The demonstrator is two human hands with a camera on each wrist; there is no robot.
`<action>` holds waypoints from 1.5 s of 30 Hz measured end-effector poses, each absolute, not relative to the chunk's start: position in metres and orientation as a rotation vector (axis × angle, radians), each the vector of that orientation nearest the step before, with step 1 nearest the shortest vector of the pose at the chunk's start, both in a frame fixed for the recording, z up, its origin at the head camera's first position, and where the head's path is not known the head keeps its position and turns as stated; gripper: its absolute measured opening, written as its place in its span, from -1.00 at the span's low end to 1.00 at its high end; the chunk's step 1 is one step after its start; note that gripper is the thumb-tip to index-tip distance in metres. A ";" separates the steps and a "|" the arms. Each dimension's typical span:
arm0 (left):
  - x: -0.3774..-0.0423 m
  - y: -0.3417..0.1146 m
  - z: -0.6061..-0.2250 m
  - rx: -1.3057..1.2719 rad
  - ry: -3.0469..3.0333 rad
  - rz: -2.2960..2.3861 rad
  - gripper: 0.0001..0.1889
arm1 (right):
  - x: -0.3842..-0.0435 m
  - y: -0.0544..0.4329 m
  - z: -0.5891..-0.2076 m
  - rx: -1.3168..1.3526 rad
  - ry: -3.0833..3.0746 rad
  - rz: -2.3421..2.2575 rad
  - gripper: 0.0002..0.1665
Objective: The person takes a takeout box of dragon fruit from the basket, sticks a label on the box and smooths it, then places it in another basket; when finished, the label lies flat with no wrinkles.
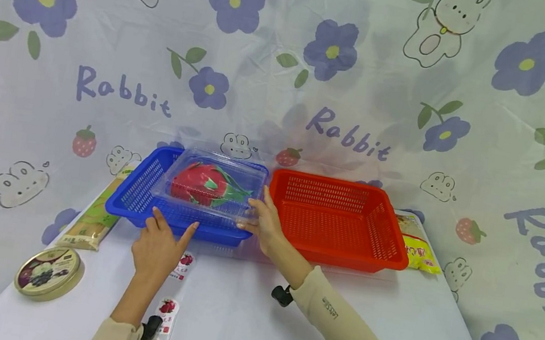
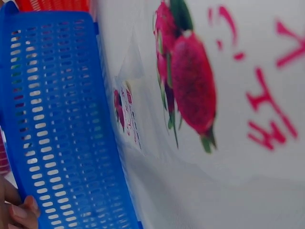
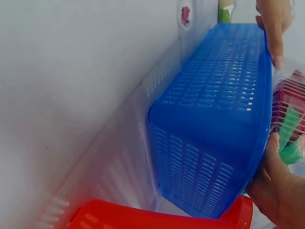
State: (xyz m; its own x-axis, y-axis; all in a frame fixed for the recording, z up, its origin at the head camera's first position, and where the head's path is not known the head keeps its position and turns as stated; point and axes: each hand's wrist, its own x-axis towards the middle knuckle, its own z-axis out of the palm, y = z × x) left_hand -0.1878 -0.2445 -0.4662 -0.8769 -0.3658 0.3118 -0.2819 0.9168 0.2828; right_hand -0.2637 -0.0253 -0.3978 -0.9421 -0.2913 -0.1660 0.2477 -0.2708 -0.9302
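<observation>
My right hand [image 1: 270, 221] grips the clear box [image 1: 245, 179], long axis crosswise, by its right end; my left hand [image 1: 157, 249] lies spread, nearer me

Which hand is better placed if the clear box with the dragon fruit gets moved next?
Probably the right hand: it holds the clear box by its right end. The left hand is only by the near rim of the blue basket.

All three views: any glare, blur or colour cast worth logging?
Head view: glare lines on the clear rectangular plastic container; left wrist view: hazy, soft edges on the white strip printed with pink dragon fruit; right wrist view: a pink cast on the white tabletop beside the red slotted plastic basket.
</observation>
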 end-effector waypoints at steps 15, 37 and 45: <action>-0.184 -0.256 -0.454 0.451 -2.714 -0.408 0.15 | -0.263 -0.016 -0.399 -0.089 1.637 -2.280 -0.04; -0.182 -0.278 -0.403 0.235 -2.569 -0.538 0.06 | -0.257 -0.009 -0.396 -0.091 1.660 -2.267 -0.09; -0.184 -0.282 -0.385 0.201 -2.724 -0.647 -0.04 | -0.254 -0.005 -0.395 -0.109 1.670 -2.242 -0.10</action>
State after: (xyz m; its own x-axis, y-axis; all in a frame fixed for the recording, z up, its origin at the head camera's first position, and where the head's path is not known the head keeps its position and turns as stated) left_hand -0.1843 -0.2823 -0.3849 -0.9345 -0.2107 0.2869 -0.0593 0.8868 0.4583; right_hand -0.2544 -0.0054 -0.3950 -0.9386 -0.3149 -0.1406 0.2249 -0.2499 -0.9418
